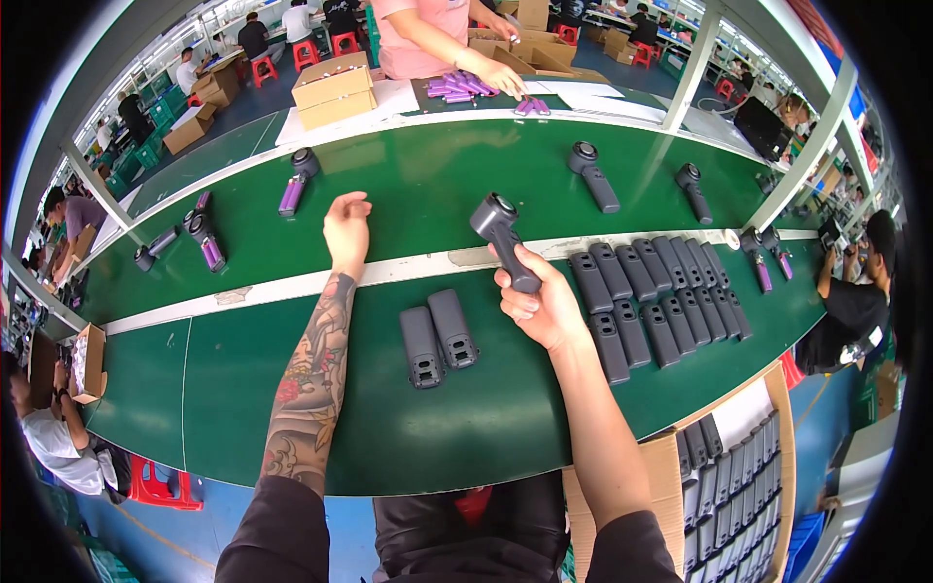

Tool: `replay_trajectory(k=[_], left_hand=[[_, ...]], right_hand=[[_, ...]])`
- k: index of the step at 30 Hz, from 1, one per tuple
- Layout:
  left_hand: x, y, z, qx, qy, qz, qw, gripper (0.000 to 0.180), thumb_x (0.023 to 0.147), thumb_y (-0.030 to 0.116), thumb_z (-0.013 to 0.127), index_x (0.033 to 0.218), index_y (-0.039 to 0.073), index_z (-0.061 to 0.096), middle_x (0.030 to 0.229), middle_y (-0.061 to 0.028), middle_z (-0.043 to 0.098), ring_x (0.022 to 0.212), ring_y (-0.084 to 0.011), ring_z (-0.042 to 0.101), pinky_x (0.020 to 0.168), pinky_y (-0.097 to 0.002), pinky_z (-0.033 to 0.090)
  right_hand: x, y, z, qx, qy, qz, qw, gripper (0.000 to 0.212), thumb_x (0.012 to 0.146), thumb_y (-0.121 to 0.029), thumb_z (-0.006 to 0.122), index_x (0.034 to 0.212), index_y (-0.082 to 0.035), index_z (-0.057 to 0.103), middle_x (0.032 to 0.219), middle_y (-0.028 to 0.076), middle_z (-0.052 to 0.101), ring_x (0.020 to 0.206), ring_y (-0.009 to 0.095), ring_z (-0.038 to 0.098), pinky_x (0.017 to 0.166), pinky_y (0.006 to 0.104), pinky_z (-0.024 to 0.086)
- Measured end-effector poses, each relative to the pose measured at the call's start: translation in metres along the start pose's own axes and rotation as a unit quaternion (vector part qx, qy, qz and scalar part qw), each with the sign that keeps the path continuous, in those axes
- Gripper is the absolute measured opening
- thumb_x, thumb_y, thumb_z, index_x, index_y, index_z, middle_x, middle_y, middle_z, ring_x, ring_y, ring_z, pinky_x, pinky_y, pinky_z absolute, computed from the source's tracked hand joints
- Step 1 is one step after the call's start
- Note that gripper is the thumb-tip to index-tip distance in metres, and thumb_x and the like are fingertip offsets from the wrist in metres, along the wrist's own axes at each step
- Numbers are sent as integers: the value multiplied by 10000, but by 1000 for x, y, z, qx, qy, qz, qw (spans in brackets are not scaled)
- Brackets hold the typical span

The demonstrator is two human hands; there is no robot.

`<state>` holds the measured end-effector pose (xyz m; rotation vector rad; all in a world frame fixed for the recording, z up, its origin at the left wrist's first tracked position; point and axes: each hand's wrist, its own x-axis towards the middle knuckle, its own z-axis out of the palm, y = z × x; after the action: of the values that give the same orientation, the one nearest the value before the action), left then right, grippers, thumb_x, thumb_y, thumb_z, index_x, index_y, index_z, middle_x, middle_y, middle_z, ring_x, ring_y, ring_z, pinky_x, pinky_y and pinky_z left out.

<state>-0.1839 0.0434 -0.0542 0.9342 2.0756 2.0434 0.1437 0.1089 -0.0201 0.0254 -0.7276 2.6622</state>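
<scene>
My right hand (544, 301) is wrapped round the handle of a dark grey handheld fan (496, 219), its round head tilted up and away over the white rail. Left of it, my left hand (347, 228) hovers above the green conveyor belt (428, 185) with loosely bent fingers and nothing in them. Between my forearms two dark grey handle shells (422, 340) lie side by side on the green table (243, 389). Beside my right hand, several more grey shells (661, 335) are laid out in two rows.
On the belt lie handheld fans (595, 180), some with purple battery cells (292, 197) exposed. A cardboard box (782, 418) of grey shells stands at lower right. Across the belt, a co-worker's hand (505, 80) reaches among purple cells (532, 107). White posts (692, 63) rise beyond.
</scene>
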Motion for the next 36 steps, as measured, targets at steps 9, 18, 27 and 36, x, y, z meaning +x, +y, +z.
replay_trajectory(k=[9, 18, 27, 36], left_hand=[[-11, 13, 7, 54, -34, 11, 998, 226, 897, 28, 524, 1051, 45, 688, 907, -81, 703, 853, -216, 665, 785, -317, 527], [14, -31, 8, 252, 185, 116, 943, 374, 835, 85, 625, 1206, 49, 603, 1111, -119, 624, 1065, -318, 583, 890, -439, 505], [92, -82, -35, 379, 265, 67, 884, 516, 814, 241, 671, 1277, 44, 559, 1089, -157, 632, 1052, -380, 591, 911, -487, 500], [109, -76, -44, 525, 140, 165, 823, 424, 878, 371, 636, 1144, 42, 612, 844, -138, 639, 769, -307, 627, 768, -400, 532]], right_hand=[[0, 8, 28, -116, 219, -52, 967, 314, 969, -231, 628, 1167, 10, 592, 830, 94, 616, 573, 128, 516, 520, 212, 424], [1, 17, 36, -180, 216, -40, 959, 277, 974, -205, 629, 1139, 11, 576, 873, 102, 622, 614, 129, 550, 571, 246, 470], [-3, 4, 16, -120, 111, -42, 986, 298, 982, -125, 619, 1220, 34, 536, 994, 148, 637, 790, 166, 617, 701, 261, 524], [15, 46, 19, -632, 170, -159, 739, 424, 899, -114, 687, 1305, -34, 592, 1197, 109, 628, 1115, 251, 578, 925, 326, 485]])
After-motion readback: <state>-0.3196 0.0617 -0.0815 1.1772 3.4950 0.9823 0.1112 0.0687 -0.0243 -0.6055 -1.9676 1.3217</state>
